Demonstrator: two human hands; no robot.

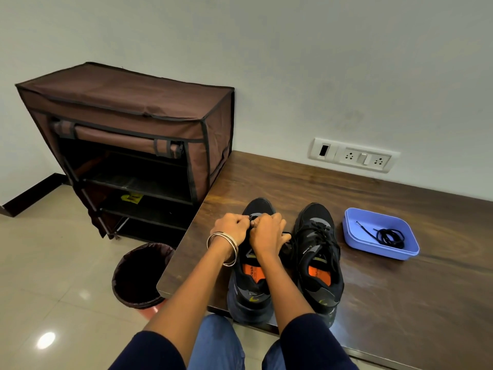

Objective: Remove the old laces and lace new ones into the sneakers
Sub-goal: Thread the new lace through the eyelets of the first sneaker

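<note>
Two black sneakers with orange insoles stand side by side on the dark wooden table (386, 303), toes pointing away from me. My left hand (233, 227) and my right hand (268, 232) are curled over the front of the left sneaker (252, 289), and both pinch its black lace near the toe end. My hands hide most of that lace. The right sneaker (318, 260) is fully laced with a black lace. A coiled black lace (390, 237) lies in a blue plastic tray (354, 237) to the right of the shoes.
A brown fabric shoe rack (128, 134) with open shelves stands on the floor to the left of the table. A dark waste bin (140, 275) sits below the table's left corner. A wall socket panel (352, 155) is behind the table.
</note>
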